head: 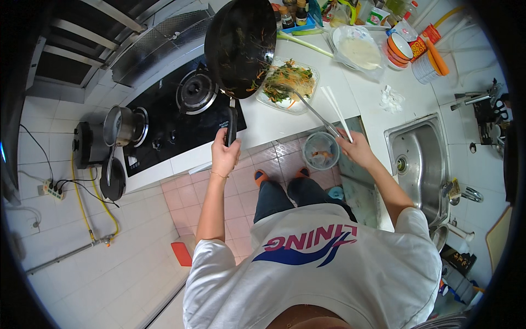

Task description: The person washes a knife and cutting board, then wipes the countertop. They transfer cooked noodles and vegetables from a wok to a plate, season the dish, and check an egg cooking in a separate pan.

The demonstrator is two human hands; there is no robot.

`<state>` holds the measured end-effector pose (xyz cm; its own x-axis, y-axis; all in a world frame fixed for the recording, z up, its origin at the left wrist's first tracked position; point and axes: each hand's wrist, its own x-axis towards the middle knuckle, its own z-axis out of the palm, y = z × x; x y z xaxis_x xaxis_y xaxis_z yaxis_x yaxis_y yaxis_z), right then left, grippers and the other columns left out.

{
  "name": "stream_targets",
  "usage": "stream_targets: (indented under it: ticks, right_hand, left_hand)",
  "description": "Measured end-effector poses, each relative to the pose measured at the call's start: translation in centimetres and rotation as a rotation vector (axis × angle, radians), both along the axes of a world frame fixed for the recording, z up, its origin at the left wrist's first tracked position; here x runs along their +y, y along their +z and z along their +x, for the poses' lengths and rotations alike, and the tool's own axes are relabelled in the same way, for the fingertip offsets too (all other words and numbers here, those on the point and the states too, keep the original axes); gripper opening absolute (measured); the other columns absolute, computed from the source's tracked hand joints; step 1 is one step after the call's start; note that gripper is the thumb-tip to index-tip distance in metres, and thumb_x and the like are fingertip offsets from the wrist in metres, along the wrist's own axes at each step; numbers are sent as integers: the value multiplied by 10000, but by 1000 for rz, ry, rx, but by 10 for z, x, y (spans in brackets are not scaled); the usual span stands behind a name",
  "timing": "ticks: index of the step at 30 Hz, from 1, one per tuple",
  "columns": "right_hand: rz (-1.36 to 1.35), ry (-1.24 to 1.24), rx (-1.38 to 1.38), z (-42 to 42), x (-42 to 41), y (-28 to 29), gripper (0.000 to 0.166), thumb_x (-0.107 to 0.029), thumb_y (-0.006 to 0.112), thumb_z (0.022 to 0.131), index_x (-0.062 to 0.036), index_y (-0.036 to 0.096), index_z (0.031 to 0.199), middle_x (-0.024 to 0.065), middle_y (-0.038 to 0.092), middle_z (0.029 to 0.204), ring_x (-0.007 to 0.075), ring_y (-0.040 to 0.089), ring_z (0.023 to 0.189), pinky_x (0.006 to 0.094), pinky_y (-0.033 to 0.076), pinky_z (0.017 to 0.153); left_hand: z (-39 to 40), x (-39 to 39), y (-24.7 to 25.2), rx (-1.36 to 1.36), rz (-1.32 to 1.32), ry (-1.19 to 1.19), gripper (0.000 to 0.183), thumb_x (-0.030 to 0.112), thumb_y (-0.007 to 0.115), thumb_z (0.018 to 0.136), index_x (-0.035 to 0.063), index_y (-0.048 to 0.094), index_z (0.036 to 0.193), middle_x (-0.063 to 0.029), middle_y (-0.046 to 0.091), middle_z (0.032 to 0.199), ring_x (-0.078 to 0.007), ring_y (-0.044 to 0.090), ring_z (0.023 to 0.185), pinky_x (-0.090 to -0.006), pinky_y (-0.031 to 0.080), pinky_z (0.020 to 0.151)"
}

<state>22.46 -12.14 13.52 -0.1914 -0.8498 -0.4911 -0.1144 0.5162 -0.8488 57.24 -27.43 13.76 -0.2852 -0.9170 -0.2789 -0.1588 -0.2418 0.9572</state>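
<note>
My left hand [225, 152] grips the black handle [232, 121] of a dark wok [240, 45], which is tilted with its rim over a serving plate [310, 100]. Stir-fried noodles with greens and carrot shreds [289, 82] are heaped on that plate, and a few strands cling to the wok's inside and lip. In my right hand [356, 149] are a long metal spatula or spoon [314, 112] and a pair of white chopsticks [337, 111]. The metal tool's head rests in the food; the chopsticks point away above the counter, clear of the plate.
A black gas hob [164, 119] lies at left with a small steel saucepan [119, 127]. Spring onion [306, 44], a plastic-covered plate [361, 53], stacked bowls [399, 49] and bottles [301, 16] stand behind. The steel sink [423, 164] is at right; a lined bin [321, 151] stands below.
</note>
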Motion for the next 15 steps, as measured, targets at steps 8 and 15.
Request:
stream_targets:
  ticks: [8, 15]
  right_hand:
    - [-655, 76, 599, -36, -41, 25, 328, -163, 640, 849, -56, 638, 1159, 130, 645, 691, 246, 644, 635, 377, 476, 593]
    - [-268, 441, 1107, -38, -66, 89, 460, -143, 615, 814, -143, 575, 1272, 197, 649, 750, 376, 621, 691, 450, 507, 661]
  left_hand:
    - [-3, 2, 0, -16, -23, -37, 210, 10, 573, 830, 14, 479, 1017, 13, 451, 592, -53, 389, 425, -239, 280, 374]
    - [-9, 8, -5, 3, -29, -66, 250, 8, 583, 821, -5, 497, 1055, 9, 469, 633, -50, 408, 465, -228, 299, 407]
